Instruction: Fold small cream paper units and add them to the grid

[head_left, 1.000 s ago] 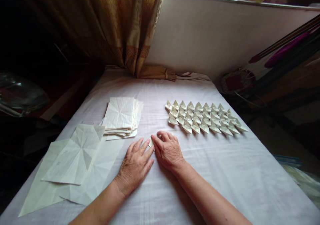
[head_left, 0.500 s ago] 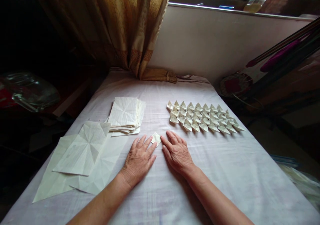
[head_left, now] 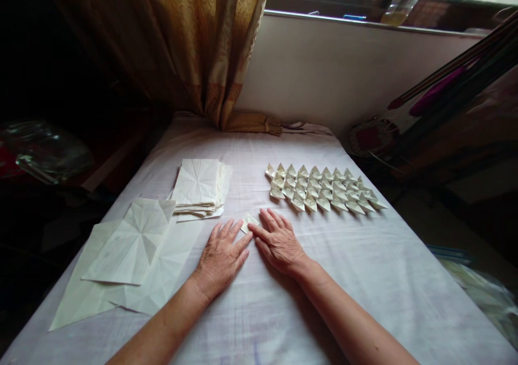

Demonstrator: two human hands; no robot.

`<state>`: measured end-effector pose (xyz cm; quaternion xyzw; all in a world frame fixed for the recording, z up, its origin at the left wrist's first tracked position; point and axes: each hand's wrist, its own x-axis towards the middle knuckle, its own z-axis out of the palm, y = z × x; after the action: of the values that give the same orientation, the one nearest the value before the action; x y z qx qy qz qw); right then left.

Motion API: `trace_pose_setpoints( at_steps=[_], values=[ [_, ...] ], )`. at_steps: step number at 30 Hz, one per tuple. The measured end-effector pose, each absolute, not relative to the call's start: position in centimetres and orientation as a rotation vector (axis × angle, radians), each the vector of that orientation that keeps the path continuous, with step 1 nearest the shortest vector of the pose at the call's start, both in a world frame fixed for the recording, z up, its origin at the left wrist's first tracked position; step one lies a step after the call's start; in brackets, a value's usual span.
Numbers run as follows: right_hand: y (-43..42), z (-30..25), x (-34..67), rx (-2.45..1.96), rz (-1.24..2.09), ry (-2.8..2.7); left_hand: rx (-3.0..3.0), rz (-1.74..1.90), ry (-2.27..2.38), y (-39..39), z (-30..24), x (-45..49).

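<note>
A small folded piece of white paper [head_left: 248, 221] lies on the cloth-covered table between my two hands. My left hand [head_left: 222, 254] rests flat with its fingers stretched out, the fingertips at the paper's left and lower edge. From the other side, my right hand [head_left: 279, 241] lays its index finger on the paper's lower right part; its other fingers are extended on the cloth. Beyond my right hand stand several rows of small folded paper boats [head_left: 319, 189]. Beyond my left hand is a stack of creased square papers [head_left: 197, 184].
Larger creased sheets [head_left: 133, 241] overlap at the left of the table [head_left: 259, 322]. A gold curtain [head_left: 210, 57] hangs onto its far end, by the wall. A bottle [head_left: 400, 8] stands on the windowsill. Plastic bags [head_left: 481, 284] lie beyond the right edge.
My right index finger has moved left onto the folded paper, covering more of it. The paper now looks flatter and slightly turned. The whole view has shifted a little.
</note>
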<state>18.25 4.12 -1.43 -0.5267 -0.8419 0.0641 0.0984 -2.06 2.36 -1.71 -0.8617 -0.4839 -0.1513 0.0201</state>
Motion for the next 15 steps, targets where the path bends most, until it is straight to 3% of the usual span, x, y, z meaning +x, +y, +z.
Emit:
trace_pose_setpoints(
  at_steps=[15],
  values=[
    [5.9,-1.3,17.5,-1.630,0.096,-2.413,-2.640,-0.463,-1.549,1.7,-1.8,-1.9]
  ],
)
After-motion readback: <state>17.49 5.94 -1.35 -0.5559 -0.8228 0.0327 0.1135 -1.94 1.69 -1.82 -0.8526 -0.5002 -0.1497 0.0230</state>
